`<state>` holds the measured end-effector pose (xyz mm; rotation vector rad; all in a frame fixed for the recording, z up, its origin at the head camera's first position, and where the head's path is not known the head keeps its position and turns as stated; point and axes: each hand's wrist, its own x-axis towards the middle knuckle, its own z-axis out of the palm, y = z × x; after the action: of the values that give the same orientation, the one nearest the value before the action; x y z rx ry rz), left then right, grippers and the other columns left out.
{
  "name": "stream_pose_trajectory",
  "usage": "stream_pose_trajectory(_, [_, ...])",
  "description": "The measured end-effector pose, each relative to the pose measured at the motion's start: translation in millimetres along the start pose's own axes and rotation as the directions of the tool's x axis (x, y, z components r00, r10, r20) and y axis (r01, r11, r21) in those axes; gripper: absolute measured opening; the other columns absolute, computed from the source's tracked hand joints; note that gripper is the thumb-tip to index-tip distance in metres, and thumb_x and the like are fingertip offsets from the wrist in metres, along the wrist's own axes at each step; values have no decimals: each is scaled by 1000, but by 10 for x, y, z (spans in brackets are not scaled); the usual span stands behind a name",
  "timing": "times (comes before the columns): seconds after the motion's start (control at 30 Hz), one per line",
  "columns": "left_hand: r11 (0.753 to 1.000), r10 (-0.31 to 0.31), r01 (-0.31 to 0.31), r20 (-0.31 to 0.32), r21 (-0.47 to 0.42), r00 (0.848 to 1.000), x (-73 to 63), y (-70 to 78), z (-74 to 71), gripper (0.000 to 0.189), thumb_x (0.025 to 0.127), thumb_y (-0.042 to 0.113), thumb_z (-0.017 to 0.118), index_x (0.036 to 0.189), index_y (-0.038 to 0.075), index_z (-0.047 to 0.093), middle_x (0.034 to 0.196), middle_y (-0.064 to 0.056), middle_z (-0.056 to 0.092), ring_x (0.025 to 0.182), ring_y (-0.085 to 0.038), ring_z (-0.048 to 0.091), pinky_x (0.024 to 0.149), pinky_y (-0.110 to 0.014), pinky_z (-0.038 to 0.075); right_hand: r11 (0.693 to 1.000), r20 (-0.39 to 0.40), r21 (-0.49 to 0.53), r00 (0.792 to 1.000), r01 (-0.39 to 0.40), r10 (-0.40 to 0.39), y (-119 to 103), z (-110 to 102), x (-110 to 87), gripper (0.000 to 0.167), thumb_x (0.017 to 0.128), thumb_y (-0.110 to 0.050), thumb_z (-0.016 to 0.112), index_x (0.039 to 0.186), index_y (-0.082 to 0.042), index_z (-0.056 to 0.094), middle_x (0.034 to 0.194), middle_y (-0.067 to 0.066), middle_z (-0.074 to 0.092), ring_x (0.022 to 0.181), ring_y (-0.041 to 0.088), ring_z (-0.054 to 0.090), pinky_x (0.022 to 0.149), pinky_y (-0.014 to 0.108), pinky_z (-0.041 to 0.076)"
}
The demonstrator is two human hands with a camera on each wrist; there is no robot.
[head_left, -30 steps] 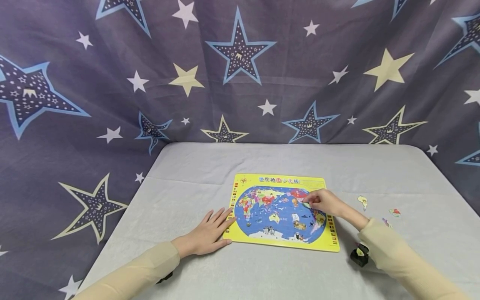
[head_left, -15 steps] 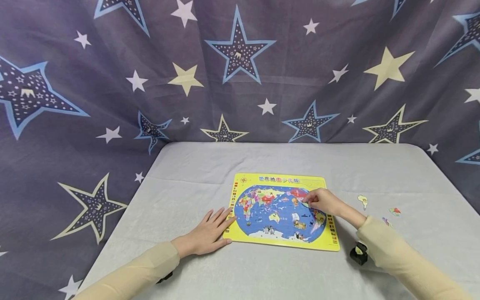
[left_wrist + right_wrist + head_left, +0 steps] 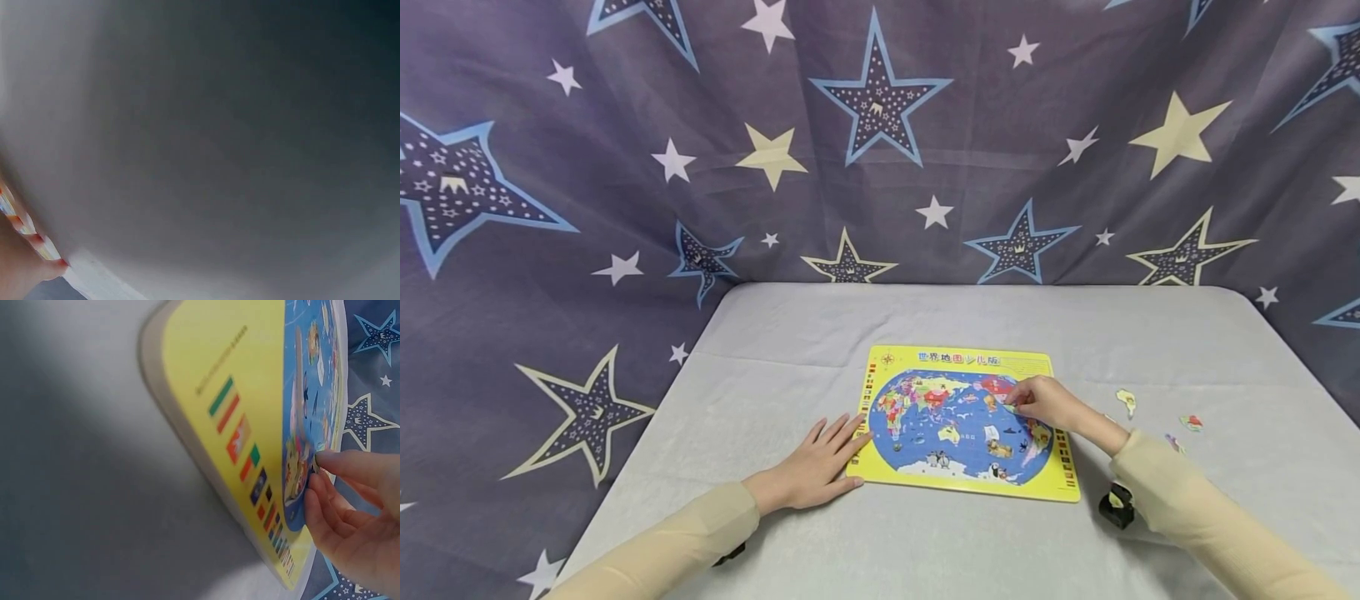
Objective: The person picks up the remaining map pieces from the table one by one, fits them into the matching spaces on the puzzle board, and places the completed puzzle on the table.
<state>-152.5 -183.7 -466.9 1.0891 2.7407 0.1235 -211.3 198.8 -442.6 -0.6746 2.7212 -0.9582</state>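
Observation:
A world map puzzle (image 3: 962,492) with a yellow border and a blue ocean lies flat on the table. My left hand (image 3: 812,471) rests with spread fingers at its left edge, fingertips over the border; the left wrist view catches only part of this hand (image 3: 25,269). Over the right side of the map, my right hand (image 3: 1047,402) pinches a small puzzle piece (image 3: 1011,409) with some green on it, mostly hidden by the fingers. From the right wrist, the thumb and fingers of that hand (image 3: 350,506) meet close over the map, beside the border's row of flags.
Loose puzzle pieces lie right of the board: a yellowish one (image 3: 1125,402), a red and green one (image 3: 1191,423) and a purplish one (image 3: 1175,443) near the right sleeve. A grey cloth covers the table (image 3: 805,333). Behind it hangs a star-patterned curtain (image 3: 940,250).
The right wrist and forearm have shifted slightly left, while the fingertips stay at the same spot on the map. The left hand and the board have kept their places.

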Motion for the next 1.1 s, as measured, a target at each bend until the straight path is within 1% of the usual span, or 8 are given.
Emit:
stream_pose_trajectory(0.33, [1000, -3, 3, 9, 3, 1000, 8, 6, -12, 65, 90, 56, 25, 143, 20, 15, 149, -5, 6, 135, -26, 5, 105, -50, 9, 999, -12, -16, 999, 30, -30, 23, -20, -16, 10, 78, 4, 61, 86, 2, 67, 80, 8, 64, 64, 9, 51, 56, 22, 43])
stream_pose_trajectory(0.63, [1000, -5, 5, 9, 1, 1000, 6, -5, 11, 65, 90, 57, 24, 143, 20, 14, 149, -5, 5, 135, -25, 4, 105, -50, 8, 1000, -9, 6, 1000, 26, -26, 28, -23, -28, 11, 77, 3, 62, 87, 2, 67, 80, 8, 64, 61, 8, 49, 55, 21, 42])
stream_pose_trajectory(0.93, [1000, 4, -4, -1, 6, 1000, 5, -7, 13, 65, 90, 56, 25, 143, 20, 15, 149, -5, 6, 135, -26, 6, 104, -50, 8, 998, -4, 34, 999, 49, -49, 48, -25, -37, 12, 76, 5, 61, 86, 3, 67, 80, 9, 65, 59, 8, 47, 53, 20, 41])
stream_pose_trajectory(1.1, [1000, 9, -9, -10, 6, 1000, 5, -12, 22, 65, 90, 55, 26, 143, 19, 16, 149, -6, 7, 134, -27, 8, 104, -51, 9, 999, -8, 37, 999, 34, -34, 51, -28, -39, 12, 77, 5, 60, 86, 2, 67, 80, 8, 65, 60, 8, 48, 54, 20, 41])
